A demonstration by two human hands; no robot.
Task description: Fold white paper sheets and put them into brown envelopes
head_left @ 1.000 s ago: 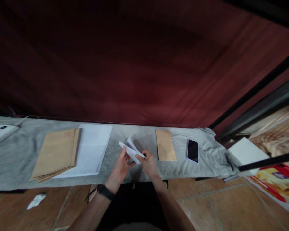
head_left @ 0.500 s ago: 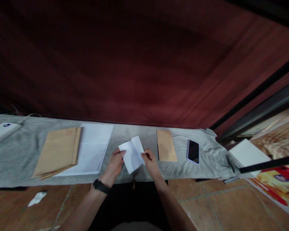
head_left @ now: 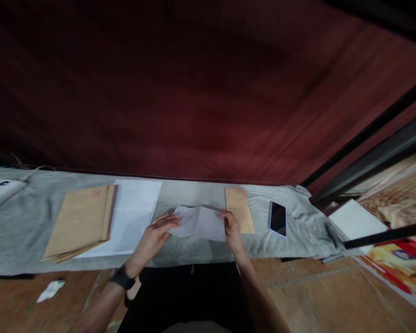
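Note:
Between my hands, a creased white sheet of paper (head_left: 203, 224) is spread sideways above the grey cloth. My left hand (head_left: 161, 230) grips its left end, with the fingers over the paper. At the right end, my right hand (head_left: 231, 227) pinches the paper's edge between thumb and fingers. Just beyond that hand lies a single brown envelope (head_left: 240, 206), partly covered by it. To the left, a stack of brown envelopes (head_left: 81, 217) rests partly on flat white paper sheets (head_left: 135, 212).
A phone (head_left: 278, 218) lies on the grey cloth (head_left: 190, 254) at the right. At the far left is a white device (head_left: 3, 192) with a cable. A dark red curtain (head_left: 194, 115) hangs behind. Crumpled white paper (head_left: 51, 290) lies on the tiled floor.
My hands have moved apart, my right hand to the right towards the single envelope. The folded paper has opened into a wider sheet and turned level.

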